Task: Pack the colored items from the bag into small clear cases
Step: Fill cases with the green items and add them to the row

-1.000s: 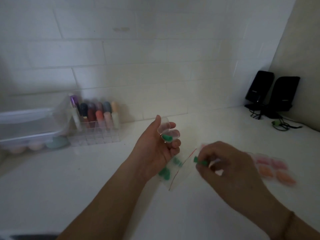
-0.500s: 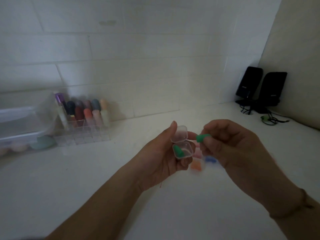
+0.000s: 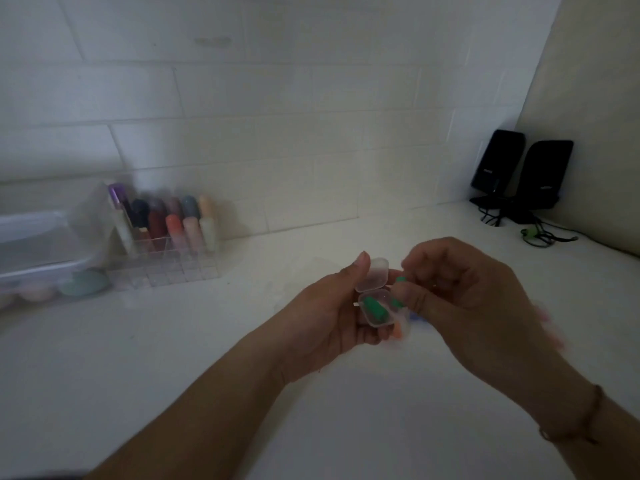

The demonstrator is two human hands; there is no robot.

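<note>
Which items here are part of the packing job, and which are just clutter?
In the job:
- small clear case, lid open, held by left hand
- green piece inside case
- second green piece, pinched by right hand

Lying about:
- clear organizer of coloured tubes
- lidded plastic box
- two black speakers with cables

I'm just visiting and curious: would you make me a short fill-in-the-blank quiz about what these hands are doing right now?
1. The left hand holds a small clear case whose lid is ____.
2. The piece already lying in the case is ____ in colour.
3. The right hand pinches a second green piece just to the ____ of the case.
4. Two black speakers stand in the far ____ corner of the counter.

Missing words: open; green; right; right
</note>
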